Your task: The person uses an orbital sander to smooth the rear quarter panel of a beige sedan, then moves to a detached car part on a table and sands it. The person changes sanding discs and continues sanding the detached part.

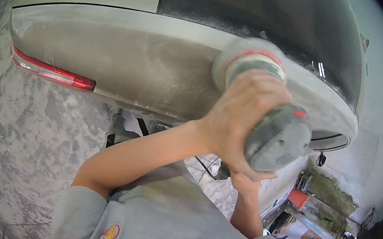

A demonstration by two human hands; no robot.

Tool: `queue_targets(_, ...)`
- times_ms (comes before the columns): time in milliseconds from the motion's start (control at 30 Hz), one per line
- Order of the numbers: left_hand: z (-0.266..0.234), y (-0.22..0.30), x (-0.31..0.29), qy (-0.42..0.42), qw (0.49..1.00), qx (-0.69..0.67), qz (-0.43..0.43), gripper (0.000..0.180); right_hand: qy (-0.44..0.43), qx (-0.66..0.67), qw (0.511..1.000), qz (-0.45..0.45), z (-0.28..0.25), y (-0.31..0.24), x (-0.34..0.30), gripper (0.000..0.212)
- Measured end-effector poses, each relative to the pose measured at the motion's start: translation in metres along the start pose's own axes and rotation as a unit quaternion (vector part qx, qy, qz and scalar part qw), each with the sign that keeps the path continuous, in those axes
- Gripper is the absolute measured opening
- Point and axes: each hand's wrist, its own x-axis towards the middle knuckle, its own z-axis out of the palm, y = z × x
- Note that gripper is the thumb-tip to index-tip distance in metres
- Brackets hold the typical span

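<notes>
My left hand [245,110] is wrapped round the neck of a grey and black power sander [281,138]. The sander's round pad [220,64], blurred, lies against the upper part of a dusty, dull beige car body panel [144,67], just below the dark window [268,11]. My right hand [242,181] is behind and below the sander's rear end. Its fingers are hidden there, so whether it grips the tool does not show.
A red and clear tail light [53,71] is set in the panel's lower left edge. Under the panel, a black cord [208,170] hangs near my right wrist. To the right are a pale wall [380,99], an orange bucket [297,199] and clutter. The grey floor [23,138] is stained.
</notes>
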Motion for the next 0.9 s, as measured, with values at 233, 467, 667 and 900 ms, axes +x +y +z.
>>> queue_targets(233,-0.107,0.008,-0.004,0.06,0.985,-0.117,-0.11,0.108,-0.191,0.114,0.966,0.132,0.039,-0.094,0.075,0.076)
queue_targets(467,-0.033,0.0,0.017,0.097,0.994,0.02,0.042,0.098,-0.083,0.013,0.991,-0.1,0.0,-0.059,0.043,0.062)
queue_targets(667,0.048,0.014,0.046,-0.069,0.997,-0.007,-0.037,0.105,0.129,0.114,0.974,0.148,-0.046,-0.012,-0.008,0.027)
queue_targets(900,-0.021,-0.004,0.003,0.003,1.0,0.023,-0.005,0.094,0.001,0.103,0.994,-0.022,0.004,-0.033,0.02,0.054)
